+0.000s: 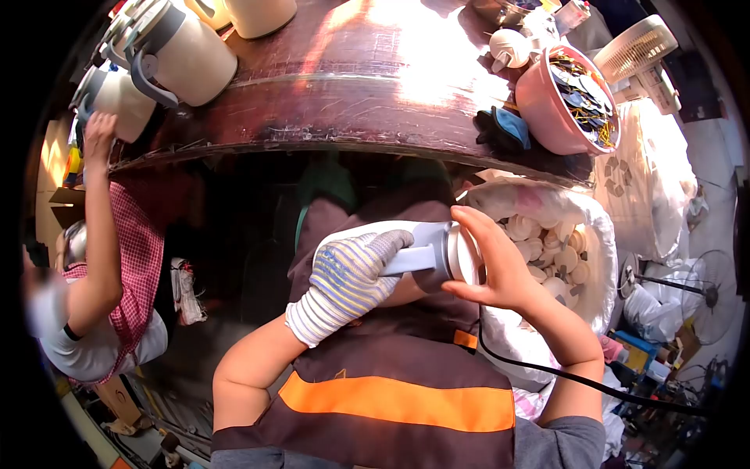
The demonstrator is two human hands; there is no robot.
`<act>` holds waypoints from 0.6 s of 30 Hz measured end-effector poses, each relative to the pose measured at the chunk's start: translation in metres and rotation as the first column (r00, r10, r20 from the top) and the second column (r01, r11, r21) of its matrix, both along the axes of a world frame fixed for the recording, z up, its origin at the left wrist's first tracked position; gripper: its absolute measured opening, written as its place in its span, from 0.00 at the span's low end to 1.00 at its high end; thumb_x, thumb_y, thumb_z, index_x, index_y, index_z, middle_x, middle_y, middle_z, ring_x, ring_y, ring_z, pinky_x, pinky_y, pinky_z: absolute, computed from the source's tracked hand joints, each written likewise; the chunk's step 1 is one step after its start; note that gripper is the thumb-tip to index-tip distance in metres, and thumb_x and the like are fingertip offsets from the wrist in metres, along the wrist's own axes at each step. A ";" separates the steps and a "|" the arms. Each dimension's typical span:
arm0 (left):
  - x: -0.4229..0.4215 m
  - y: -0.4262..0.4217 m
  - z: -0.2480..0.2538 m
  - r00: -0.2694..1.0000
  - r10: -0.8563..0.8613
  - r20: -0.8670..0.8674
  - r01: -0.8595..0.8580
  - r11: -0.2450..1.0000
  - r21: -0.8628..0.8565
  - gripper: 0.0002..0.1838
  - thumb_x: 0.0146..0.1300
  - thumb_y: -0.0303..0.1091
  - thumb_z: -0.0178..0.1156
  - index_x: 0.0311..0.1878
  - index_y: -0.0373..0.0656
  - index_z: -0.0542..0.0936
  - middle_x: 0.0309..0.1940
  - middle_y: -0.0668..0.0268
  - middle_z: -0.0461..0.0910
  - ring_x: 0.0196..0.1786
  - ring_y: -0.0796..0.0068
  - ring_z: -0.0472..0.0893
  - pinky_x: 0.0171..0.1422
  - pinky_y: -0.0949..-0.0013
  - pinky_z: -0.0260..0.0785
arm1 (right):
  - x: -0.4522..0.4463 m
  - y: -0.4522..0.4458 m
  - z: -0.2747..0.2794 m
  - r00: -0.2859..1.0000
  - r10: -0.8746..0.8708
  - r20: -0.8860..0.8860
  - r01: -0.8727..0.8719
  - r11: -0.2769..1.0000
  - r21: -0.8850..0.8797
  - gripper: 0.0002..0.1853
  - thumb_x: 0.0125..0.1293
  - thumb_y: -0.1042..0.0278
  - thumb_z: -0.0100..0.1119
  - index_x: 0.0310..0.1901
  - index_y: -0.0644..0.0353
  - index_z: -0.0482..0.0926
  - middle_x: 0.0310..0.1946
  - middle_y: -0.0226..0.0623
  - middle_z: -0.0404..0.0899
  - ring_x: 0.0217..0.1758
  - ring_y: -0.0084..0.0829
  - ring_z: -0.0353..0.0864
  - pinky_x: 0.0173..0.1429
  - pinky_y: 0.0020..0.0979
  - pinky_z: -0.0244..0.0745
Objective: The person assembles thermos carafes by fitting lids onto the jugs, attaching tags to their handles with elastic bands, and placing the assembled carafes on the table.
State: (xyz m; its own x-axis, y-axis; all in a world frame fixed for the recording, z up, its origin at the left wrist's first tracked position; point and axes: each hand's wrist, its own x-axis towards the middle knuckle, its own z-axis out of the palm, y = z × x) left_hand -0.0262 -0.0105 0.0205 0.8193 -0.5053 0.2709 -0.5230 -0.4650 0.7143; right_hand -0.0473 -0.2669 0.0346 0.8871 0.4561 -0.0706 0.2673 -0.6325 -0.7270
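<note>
Across my lap lies a white insulated jug (361,228) with a grey-blue collar and handle (412,260), its top pointing right. My left hand (349,270), in a striped knit glove, is wrapped round the jug at its handle. The bare right hand (504,262) has thumb and fingers on opposite edges of the white lid (467,254) at the jug's mouth. My right palm hides part of the lid's outer face.
A sack of white lids (574,270) stands at my right. On the table (336,102) are more jugs (191,59), a pink basin (539,105) of small parts and a blue-black glove (508,129). A co-worker's arm (98,219) reaches a jug at left. A black cable (578,377) crosses my right arm.
</note>
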 end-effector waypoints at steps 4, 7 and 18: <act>-0.010 -0.002 0.002 1.000 0.026 -0.004 -0.026 0.998 0.065 0.16 0.52 0.35 0.65 0.46 0.46 0.81 0.31 0.57 0.83 0.32 0.57 0.83 0.38 0.60 0.75 | -0.008 0.006 0.005 1.000 -0.023 0.015 0.024 0.999 -0.031 0.47 0.57 0.46 0.67 0.71 0.61 0.56 0.68 0.57 0.59 0.72 0.55 0.59 0.74 0.46 0.56; -0.016 -0.007 0.008 0.999 -0.026 -0.045 0.030 0.994 0.102 0.16 0.52 0.36 0.65 0.46 0.47 0.81 0.30 0.58 0.82 0.30 0.57 0.82 0.36 0.59 0.74 | -0.016 0.016 0.005 0.961 -0.204 -0.186 0.217 0.975 0.051 0.44 0.58 0.47 0.65 0.70 0.61 0.57 0.68 0.58 0.59 0.71 0.56 0.59 0.74 0.47 0.54; 0.072 -0.020 -0.029 0.763 -0.336 -0.553 0.270 0.942 -0.199 0.21 0.55 0.28 0.67 0.53 0.39 0.79 0.46 0.61 0.82 0.50 0.73 0.80 0.57 0.68 0.72 | 0.014 0.047 0.015 0.608 0.514 0.605 -0.643 0.766 -0.004 0.31 0.58 0.49 0.62 0.62 0.50 0.72 0.57 0.44 0.71 0.56 0.45 0.75 0.56 0.42 0.75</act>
State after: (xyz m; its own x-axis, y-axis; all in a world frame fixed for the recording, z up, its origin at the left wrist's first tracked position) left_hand 0.0461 -0.0302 -0.0083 0.6476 -0.7503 -0.1331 -0.1049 -0.2608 0.9597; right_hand -0.0333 -0.2200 0.0498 0.2789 0.8325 0.4787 0.9077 -0.0659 -0.4143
